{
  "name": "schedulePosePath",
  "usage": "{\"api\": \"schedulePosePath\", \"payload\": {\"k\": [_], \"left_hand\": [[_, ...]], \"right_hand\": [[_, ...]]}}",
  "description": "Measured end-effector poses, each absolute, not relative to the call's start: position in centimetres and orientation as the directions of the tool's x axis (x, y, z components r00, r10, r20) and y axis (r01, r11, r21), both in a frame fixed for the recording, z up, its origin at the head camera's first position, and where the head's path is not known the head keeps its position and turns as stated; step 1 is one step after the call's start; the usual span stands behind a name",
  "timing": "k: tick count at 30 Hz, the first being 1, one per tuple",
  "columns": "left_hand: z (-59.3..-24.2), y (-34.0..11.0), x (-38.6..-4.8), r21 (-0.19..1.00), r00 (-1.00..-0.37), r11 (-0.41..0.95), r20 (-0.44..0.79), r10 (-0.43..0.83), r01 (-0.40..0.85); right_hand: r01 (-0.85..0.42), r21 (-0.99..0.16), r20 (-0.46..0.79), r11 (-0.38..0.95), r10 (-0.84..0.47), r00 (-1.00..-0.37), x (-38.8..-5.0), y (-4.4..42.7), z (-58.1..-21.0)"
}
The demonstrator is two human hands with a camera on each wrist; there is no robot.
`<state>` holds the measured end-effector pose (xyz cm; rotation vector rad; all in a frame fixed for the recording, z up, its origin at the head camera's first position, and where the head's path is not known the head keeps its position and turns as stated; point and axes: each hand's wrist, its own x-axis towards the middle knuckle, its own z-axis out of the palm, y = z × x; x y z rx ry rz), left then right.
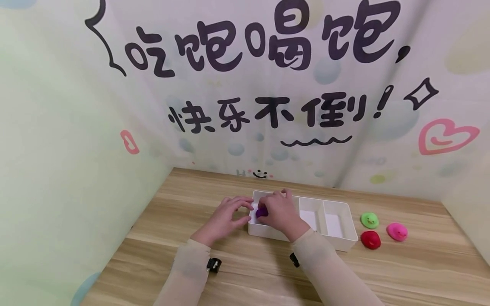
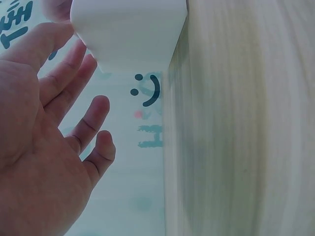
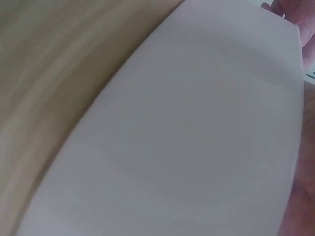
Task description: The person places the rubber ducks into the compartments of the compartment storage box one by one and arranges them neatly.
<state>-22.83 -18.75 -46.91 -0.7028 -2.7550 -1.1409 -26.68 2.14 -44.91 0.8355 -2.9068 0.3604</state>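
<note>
A long white divided tray (image 1: 346, 245) lies on the wooden table. My right hand (image 1: 281, 212) reaches over its front wall and pinches a small purple toy (image 1: 261, 212) in the leftmost compartment; the fingers cover much of the toy. At the tray's left end is my left hand (image 1: 226, 219), its fingers loosely bent and its fingertips at the rim, holding nothing. The left wrist view shows the same left hand (image 2: 44, 132) with spread fingers beside the tray's white end wall (image 2: 130, 37). In the right wrist view, the tray's side (image 3: 187, 123) hides most of the right hand.
Right of the tray sit three small duck-like toys: a green one (image 1: 369, 220), a red one (image 1: 370, 239) and a pink one (image 1: 397, 231). Behind the table (image 1: 153, 263) hangs a printed white curtain (image 1: 237, 161), with a pale wall surface (image 1: 76, 170) along the left.
</note>
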Motion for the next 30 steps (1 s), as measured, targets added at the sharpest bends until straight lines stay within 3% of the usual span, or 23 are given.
{"api": "schedulePosePath", "payload": {"k": [18, 30], "left_hand": [[-46.9, -18.7, -22.9, 0.664, -0.900, 0.617, 0.224, 0.373, 0.421], [-46.9, -18.6, -22.9, 0.674, -0.908, 0.620, 0.209, 0.362, 0.402]], "right_hand": [[-0.581, -0.346, 0.325, 0.736, -0.487, -0.810, -25.7, 4.2, -44.7], [-0.607, -0.331, 0.488, 0.723, -0.419, -0.766, -24.3, 7.8, -43.8]]}}
